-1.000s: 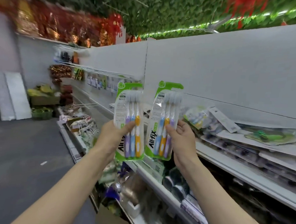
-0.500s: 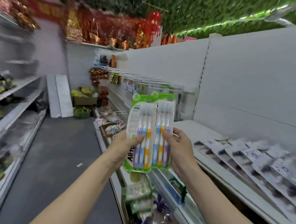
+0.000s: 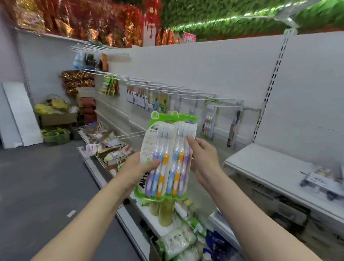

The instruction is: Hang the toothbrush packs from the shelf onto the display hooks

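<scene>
My left hand (image 3: 140, 168) grips the left pack (image 3: 156, 161) at its lower left edge, thumb across the front over the purple handle, fingers behind. My right hand (image 3: 203, 160) clasps the right pack (image 3: 181, 158) along its right edge, forefinger tip up by the brush heads, remaining fingers curled behind. Both packs upright, side by side, edges overlapping, the right one partly behind the left. Each has three brushes: purple, blue, orange; white heads up; green card with hang hole at top.

Packs are held in the air in front of the shelving, below and in front of the hooks (image 3: 188, 95). The hooks jut from a rail on the white back panel (image 3: 218, 73). One matching pack (image 3: 208, 120) already hangs at the right end of the rail, a dark single brush (image 3: 233, 128) just beside it. More carded goods hang further left, blurred.

To the right, a white shelf (image 3: 263, 162) carries flat packs, blurred. Below my hands, lower shelves hold bagged goods. Grey floor (image 3: 38, 184) at left.
</scene>
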